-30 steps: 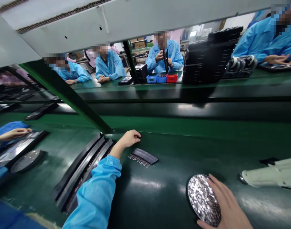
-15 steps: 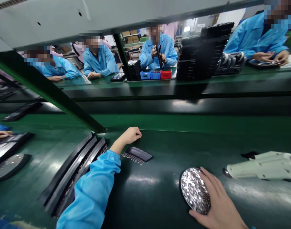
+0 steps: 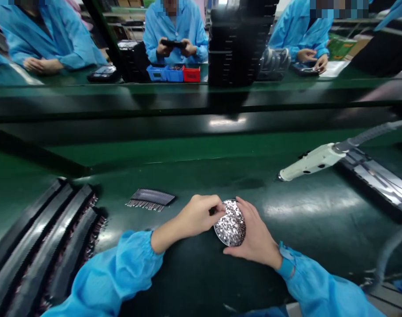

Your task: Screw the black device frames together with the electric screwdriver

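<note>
My right hand [image 3: 258, 235] is wrapped round the right side of a small round dish [image 3: 220, 239], thumb at its near edge and fingers at the far edge. Small shiny metal pieces [image 3: 232, 226], too fine to name exactly, fill the dish. Over its left part, my left hand [image 3: 201, 215] has thumb and fingertips pinched together; whatever they hold is too small to see. A short black comb-like strip [image 3: 153, 198] with a row of small pins lies to the left, beyond my left forearm.
Several long curved black strips [image 3: 52, 229] lie at the left. A pale green power screwdriver [image 3: 309, 164] with a grey cable is at the right, beside a black device housing [image 3: 379, 180]. Across the line, co-workers in blue sit behind a black stack [image 3: 239, 48] and blue and red bins [image 3: 191, 74].
My left hand has moved from beyond the short strip rightward to the dish. The dish, under my right hand, now appears further left and higher as the view has turned right and down.
</note>
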A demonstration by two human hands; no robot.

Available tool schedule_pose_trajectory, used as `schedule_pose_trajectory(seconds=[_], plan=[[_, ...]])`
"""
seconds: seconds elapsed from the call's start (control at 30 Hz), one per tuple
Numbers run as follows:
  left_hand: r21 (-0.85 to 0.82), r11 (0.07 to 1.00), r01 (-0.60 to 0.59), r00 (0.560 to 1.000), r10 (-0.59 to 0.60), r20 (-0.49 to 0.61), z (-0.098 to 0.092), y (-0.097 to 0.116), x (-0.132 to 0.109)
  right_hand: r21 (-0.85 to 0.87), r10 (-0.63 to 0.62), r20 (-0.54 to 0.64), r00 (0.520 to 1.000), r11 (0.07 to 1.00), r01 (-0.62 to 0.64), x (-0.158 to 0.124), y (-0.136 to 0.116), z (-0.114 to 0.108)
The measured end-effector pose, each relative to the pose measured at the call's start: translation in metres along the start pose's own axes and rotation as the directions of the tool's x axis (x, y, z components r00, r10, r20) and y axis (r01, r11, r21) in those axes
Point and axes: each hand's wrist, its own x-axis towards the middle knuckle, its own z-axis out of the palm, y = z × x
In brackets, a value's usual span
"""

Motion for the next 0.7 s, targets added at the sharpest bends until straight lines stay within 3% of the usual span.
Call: schedule_pose_trajectory(seconds=[0.13,0.27,0.47,0.6,0.7], plan=[[0.006,0.985,-0.172,0.967,0.170,-0.191,-0.003,0.013,-0.005,0.014,-0.034,-0.018,0.999,0.999,0.034,0.002,0.000,0.001],[0.082,0.938,-0.337,0.905,0.347,-0.246,-0.012,0.034,-0.009,0.000,-0.077,-0.019,0.997,0.997,0.077,0.002,0.001,0.001],[0.190,0.884,-0.426,0.860,0.461,-0.217,-0.015,0.046,-0.011,-0.021,-0.132,-0.023,0.991,0.991,0.132,0.002,0.004,0.002],[0.207,0.871,-0.445,0.858,0.481,-0.179,-0.011,0.037,-0.011,-0.014,-0.138,-0.035,0.990,0.990,0.138,0.003,0.003,0.002],[0.259,0.862,-0.435,0.871,0.476,-0.123,0.005,0.023,-0.009,-0.006,-0.125,-0.058,0.990,0.992,0.125,0.002,0.002,0.003]])
